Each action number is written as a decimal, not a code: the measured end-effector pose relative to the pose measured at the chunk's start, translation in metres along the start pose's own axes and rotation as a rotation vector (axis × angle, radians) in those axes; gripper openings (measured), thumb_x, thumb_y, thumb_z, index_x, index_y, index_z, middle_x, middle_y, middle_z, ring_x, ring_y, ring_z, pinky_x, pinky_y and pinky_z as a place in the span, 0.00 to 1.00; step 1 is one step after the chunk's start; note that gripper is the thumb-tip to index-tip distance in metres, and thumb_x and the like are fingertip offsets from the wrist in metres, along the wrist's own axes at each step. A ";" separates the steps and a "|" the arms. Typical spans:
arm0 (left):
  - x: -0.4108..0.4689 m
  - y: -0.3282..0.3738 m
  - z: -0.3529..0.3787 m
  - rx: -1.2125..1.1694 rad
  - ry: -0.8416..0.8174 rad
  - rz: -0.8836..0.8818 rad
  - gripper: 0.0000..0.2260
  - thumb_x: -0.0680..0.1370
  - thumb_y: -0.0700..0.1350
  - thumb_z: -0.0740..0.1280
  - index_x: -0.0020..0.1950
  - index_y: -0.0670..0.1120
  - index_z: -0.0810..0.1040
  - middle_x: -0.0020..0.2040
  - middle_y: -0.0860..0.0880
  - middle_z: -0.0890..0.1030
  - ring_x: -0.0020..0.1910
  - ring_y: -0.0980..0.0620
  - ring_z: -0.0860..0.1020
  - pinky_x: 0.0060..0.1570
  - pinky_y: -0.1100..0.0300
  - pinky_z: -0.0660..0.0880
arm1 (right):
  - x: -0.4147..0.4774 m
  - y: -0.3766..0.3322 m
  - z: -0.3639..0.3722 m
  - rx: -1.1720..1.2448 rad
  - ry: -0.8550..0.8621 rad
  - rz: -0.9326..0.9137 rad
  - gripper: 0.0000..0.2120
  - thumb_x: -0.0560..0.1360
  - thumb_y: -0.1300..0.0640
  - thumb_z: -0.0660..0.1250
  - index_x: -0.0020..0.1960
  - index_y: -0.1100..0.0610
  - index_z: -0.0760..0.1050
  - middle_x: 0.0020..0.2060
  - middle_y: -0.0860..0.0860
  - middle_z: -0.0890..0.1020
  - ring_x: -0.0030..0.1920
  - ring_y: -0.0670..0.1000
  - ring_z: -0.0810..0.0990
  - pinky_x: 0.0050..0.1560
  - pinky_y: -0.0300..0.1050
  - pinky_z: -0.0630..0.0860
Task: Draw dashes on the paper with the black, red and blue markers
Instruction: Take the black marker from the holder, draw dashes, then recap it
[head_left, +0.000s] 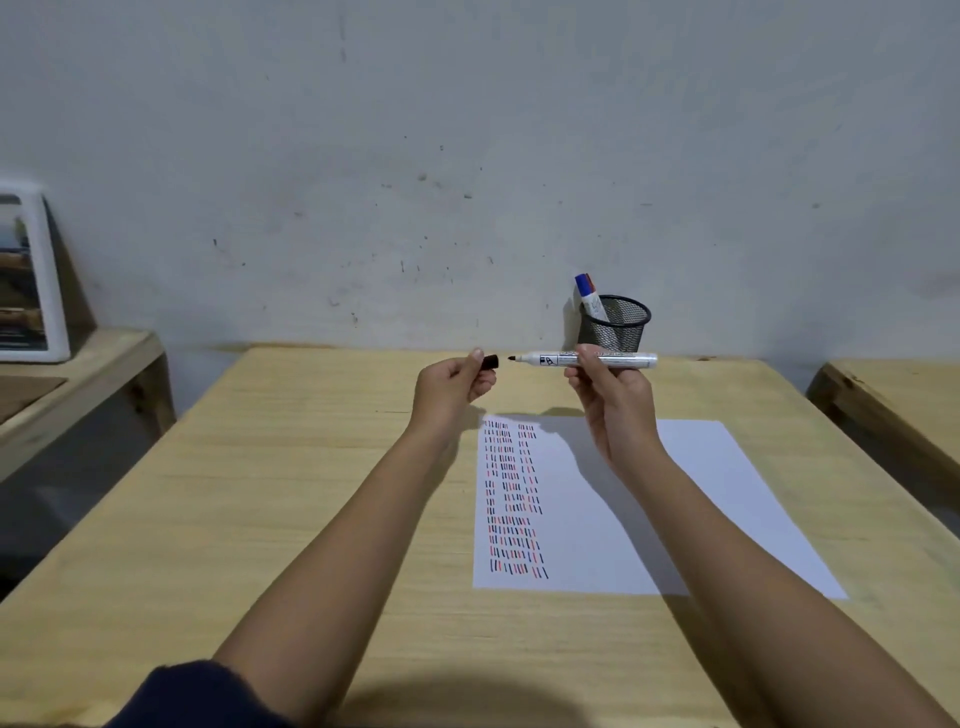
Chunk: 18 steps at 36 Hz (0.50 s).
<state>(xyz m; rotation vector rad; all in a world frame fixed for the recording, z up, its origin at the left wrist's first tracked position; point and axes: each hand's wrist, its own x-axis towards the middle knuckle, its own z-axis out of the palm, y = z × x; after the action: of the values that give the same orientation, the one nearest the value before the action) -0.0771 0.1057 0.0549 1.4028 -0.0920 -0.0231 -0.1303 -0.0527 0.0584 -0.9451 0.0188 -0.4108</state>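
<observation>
A white sheet of paper (691, 499) lies on the wooden table, with columns of black, red and blue dashes down its left part. My right hand (610, 395) holds the black marker (556, 359) level above the paper's far edge, its bare tip pointing left. My left hand (452, 387) pinches the black cap (490, 361) a short gap away from that tip. A blue marker (589, 296), with a red one just behind it, stands in the black mesh cup (621, 327).
The mesh cup stands at the table's (270, 493) far edge by the wall. A lower wooden table with a white framed object (31, 275) is at the left. Another wooden table edge (893, 400) shows at the right.
</observation>
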 end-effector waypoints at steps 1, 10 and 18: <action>0.003 0.000 -0.006 0.023 0.012 -0.008 0.10 0.78 0.42 0.64 0.40 0.39 0.79 0.26 0.53 0.79 0.25 0.62 0.75 0.34 0.73 0.74 | 0.004 -0.002 -0.001 0.004 0.004 -0.002 0.03 0.76 0.65 0.63 0.44 0.62 0.75 0.28 0.46 0.81 0.30 0.43 0.79 0.37 0.30 0.77; 0.024 -0.012 -0.029 0.850 -0.068 0.087 0.10 0.77 0.42 0.64 0.36 0.41 0.71 0.39 0.39 0.80 0.39 0.47 0.80 0.34 0.60 0.67 | 0.019 0.005 -0.022 -0.088 0.059 0.080 0.03 0.76 0.65 0.63 0.44 0.62 0.73 0.36 0.54 0.82 0.36 0.47 0.85 0.39 0.33 0.80; 0.026 -0.016 -0.017 1.193 -0.150 0.188 0.12 0.77 0.45 0.62 0.46 0.36 0.76 0.47 0.40 0.79 0.45 0.40 0.78 0.42 0.52 0.74 | 0.018 0.014 -0.028 -0.376 0.145 0.070 0.05 0.71 0.64 0.69 0.43 0.60 0.73 0.33 0.52 0.75 0.32 0.46 0.74 0.32 0.30 0.74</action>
<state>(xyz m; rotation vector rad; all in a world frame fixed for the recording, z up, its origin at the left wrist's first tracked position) -0.0493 0.1183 0.0374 2.5759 -0.4095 0.1006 -0.1150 -0.0740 0.0336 -1.2790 0.2682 -0.4183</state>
